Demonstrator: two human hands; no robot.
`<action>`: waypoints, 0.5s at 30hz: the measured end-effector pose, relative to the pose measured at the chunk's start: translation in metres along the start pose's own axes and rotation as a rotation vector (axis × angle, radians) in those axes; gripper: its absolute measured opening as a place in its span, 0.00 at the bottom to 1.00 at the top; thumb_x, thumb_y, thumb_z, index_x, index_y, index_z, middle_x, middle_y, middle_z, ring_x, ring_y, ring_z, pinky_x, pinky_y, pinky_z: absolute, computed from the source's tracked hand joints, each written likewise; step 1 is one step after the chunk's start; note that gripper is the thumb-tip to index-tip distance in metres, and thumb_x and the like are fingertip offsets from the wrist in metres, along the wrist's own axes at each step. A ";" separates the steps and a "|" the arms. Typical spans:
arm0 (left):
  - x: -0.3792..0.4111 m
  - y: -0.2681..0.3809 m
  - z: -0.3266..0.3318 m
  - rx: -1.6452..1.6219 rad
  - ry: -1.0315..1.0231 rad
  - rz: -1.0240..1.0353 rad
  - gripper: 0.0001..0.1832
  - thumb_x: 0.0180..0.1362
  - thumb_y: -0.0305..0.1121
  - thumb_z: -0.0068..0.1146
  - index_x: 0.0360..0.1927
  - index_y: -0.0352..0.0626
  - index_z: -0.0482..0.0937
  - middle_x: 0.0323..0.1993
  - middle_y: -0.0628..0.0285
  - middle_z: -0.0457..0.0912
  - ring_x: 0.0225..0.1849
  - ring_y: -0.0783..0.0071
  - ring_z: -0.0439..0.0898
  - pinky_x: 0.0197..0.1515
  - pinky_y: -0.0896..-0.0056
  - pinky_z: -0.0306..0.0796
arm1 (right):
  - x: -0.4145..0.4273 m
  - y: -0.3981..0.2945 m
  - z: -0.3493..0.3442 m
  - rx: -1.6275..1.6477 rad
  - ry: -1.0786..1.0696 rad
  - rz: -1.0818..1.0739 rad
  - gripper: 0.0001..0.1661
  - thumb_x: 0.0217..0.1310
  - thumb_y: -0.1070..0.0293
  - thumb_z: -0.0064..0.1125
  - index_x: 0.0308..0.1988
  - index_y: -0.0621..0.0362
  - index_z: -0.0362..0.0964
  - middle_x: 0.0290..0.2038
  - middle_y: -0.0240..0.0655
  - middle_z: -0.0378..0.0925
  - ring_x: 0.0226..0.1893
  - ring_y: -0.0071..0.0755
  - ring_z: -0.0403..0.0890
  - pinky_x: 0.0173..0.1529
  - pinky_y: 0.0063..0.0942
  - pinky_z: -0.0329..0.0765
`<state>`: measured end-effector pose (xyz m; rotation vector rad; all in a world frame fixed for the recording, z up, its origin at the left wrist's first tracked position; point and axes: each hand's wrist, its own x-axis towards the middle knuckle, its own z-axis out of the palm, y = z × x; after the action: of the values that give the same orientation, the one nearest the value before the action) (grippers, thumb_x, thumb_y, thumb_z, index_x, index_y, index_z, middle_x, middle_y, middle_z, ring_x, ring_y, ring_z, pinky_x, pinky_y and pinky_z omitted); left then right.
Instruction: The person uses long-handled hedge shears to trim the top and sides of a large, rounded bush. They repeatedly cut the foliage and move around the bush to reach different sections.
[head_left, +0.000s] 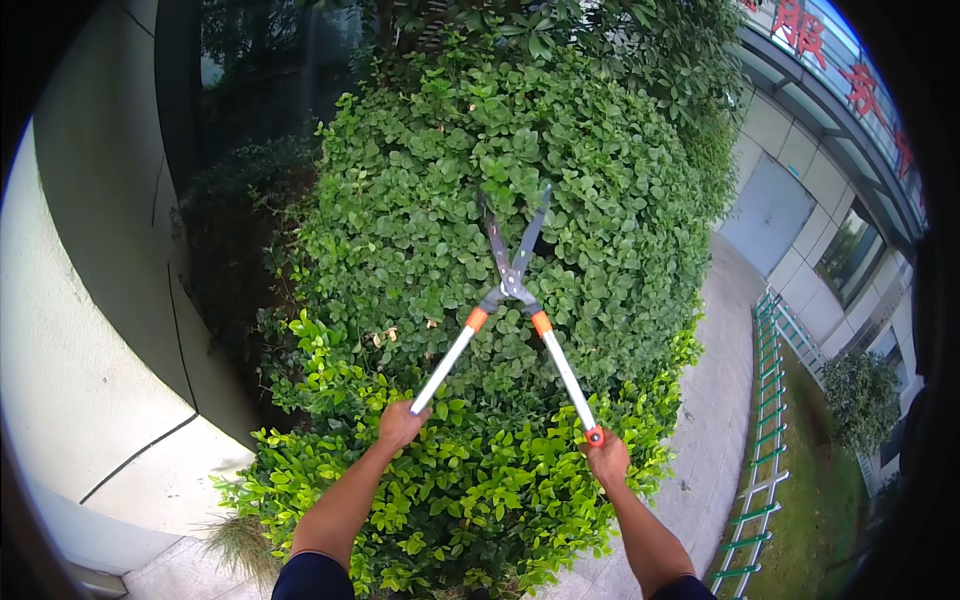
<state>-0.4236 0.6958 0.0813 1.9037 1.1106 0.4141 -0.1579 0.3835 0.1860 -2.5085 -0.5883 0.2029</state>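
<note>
My left hand (400, 424) grips the left handle of a pair of hedge shears (511, 282), and my right hand (608, 456) grips the right one. Silver shafts with orange collars lead up to a central pivot. The two dark blades stand apart in a narrow V, pointing away from me over the dark-green hedge (420, 217). Leaves partly cover the left blade's tip. Below the shears, a lower band of bright yellow-green shrub (480, 495) lies beneath my forearms. Both handle ends are mostly hidden in my fists.
A pale wall (97, 360) curves along the left side. On the right, a paved path (712, 375) runs beside a green-and-white fence (761, 450) and a strip of grass (810, 495). Beyond stands a building with a grey door (769, 214) and a sign bearing red writing.
</note>
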 end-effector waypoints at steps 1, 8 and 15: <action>0.020 0.012 0.015 -0.013 0.038 -0.014 0.23 0.58 0.53 0.62 0.42 0.42 0.86 0.28 0.53 0.87 0.28 0.56 0.85 0.37 0.58 0.79 | 0.005 -0.020 0.023 0.064 -0.005 0.023 0.20 0.46 0.57 0.71 0.40 0.54 0.79 0.31 0.43 0.84 0.31 0.48 0.84 0.40 0.41 0.79; -0.037 0.043 0.079 -0.398 0.029 -0.066 0.24 0.59 0.52 0.64 0.31 0.36 0.83 0.18 0.58 0.79 0.20 0.67 0.79 0.28 0.61 0.71 | -0.057 -0.001 0.108 0.616 0.012 -0.120 0.12 0.52 0.68 0.68 0.37 0.58 0.74 0.23 0.36 0.77 0.23 0.28 0.76 0.32 0.31 0.75; -0.169 -0.041 0.048 -0.404 0.037 -0.381 0.24 0.60 0.50 0.64 0.26 0.35 0.79 0.15 0.59 0.77 0.16 0.70 0.76 0.22 0.64 0.69 | -0.057 0.015 -0.033 0.025 -0.334 -0.330 0.19 0.51 0.60 0.74 0.37 0.59 0.75 0.25 0.41 0.80 0.24 0.42 0.80 0.34 0.37 0.77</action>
<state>-0.5075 0.5403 0.0440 1.3058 1.2725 0.4206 -0.1948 0.3308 0.2065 -2.3239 -1.1125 0.5043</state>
